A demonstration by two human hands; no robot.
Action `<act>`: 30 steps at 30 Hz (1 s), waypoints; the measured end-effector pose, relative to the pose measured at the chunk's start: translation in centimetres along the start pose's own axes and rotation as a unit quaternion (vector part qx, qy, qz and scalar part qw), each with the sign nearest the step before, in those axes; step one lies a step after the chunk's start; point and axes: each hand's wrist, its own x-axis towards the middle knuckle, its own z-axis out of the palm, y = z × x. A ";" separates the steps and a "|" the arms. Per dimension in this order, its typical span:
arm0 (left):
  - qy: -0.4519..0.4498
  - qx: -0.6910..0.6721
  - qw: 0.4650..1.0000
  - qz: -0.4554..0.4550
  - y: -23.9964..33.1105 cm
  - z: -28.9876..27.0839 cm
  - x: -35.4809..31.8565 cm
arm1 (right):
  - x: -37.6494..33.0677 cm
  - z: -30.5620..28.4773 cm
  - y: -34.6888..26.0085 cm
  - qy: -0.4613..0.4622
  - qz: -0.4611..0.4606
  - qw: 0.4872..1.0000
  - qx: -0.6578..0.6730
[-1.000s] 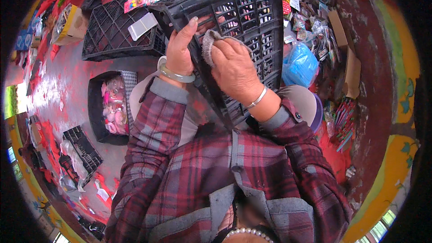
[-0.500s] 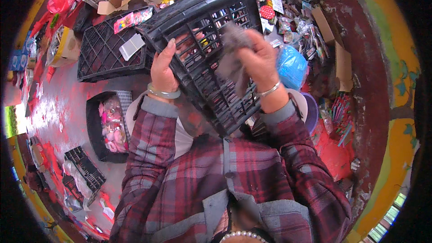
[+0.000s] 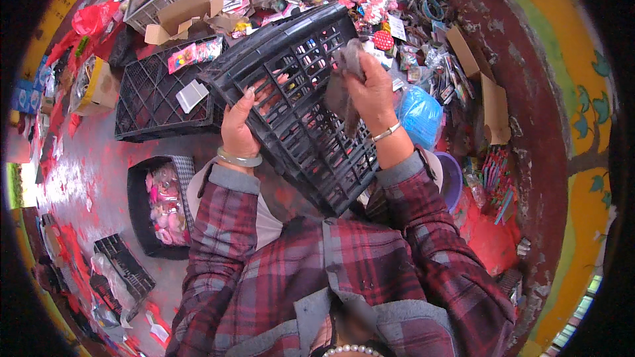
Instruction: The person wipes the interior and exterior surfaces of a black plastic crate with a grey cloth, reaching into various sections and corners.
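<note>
One black crate (image 3: 297,112), one grey rag (image 3: 340,89), held by two hands.

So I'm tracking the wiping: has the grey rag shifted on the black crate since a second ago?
Yes. The right hand has slid the grey rag toward the black crate's far rim.

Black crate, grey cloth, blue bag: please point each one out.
black crate (image 3: 297,125), head view, on its lattice bottom.
grey cloth (image 3: 340,92), head view, on its hanging middle.
blue bag (image 3: 420,116), head view, on its crinkled top.
</note>
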 end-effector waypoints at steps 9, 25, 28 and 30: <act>-0.006 0.022 1.000 0.000 -0.3 -0.3 0.6 | 4.7 1.7 3.6 -0.014 -0.198 0.944 -0.262; -0.009 -0.029 0.999 -0.019 -0.4 -0.6 -0.3 | -3.5 0.6 1.9 0.035 -0.077 0.932 -0.352; 0.008 -0.019 1.000 -0.013 -0.5 -1.1 0.1 | -4.6 0.1 1.0 -0.021 -0.052 0.946 -0.321; 0.025 0.005 1.000 -0.003 -0.4 -1.6 0.4 | -5.6 0.4 1.2 -0.003 -0.027 0.952 -0.305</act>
